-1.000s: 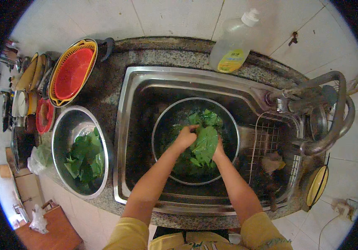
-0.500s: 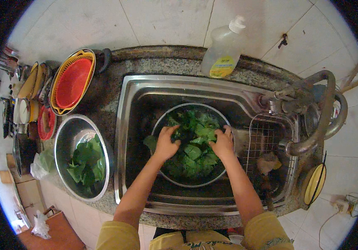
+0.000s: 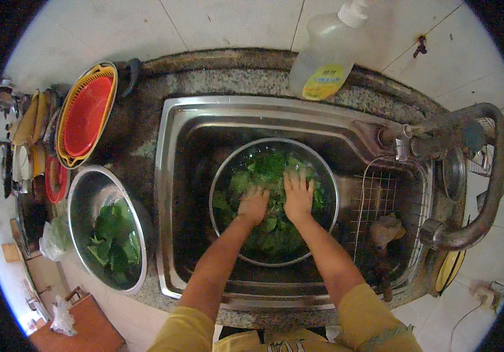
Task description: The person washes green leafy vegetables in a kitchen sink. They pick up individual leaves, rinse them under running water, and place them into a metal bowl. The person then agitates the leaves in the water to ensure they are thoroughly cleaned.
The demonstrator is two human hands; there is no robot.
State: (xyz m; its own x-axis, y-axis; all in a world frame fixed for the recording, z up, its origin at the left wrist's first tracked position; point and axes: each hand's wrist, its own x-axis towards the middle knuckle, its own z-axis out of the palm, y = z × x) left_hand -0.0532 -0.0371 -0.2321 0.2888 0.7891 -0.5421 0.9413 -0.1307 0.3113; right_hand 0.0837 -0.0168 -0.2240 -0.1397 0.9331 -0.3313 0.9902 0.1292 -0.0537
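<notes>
A round metal basin (image 3: 333, 227) full of leafy greens (image 3: 272, 166) in water sits in the steel sink (image 3: 166, 176). Both my hands lie on the greens, close together near the basin's middle. My left hand (image 3: 254, 205) is slightly blurred, its fingers pointing forward among the leaves. Just to its right, my right hand (image 3: 299, 196) presses palm down with its fingers spread. Neither hand grips anything; some fingertips are partly sunk in leaves and water. Left of the sink, a metal bowl (image 3: 76, 234) holds more green leaves (image 3: 114, 240).
Behind the sink stands a clear bottle (image 3: 322, 56). At the right are a faucet (image 3: 469, 240), a wire rack (image 3: 375, 188) and a brownish sponge-like lump (image 3: 387, 229). A red basket (image 3: 92, 114) inside a yellow one sits at the back left.
My hands have come from the basin's two sides toward its middle, fingers now stretched forward over the leaves. The whole view has shifted slightly.
</notes>
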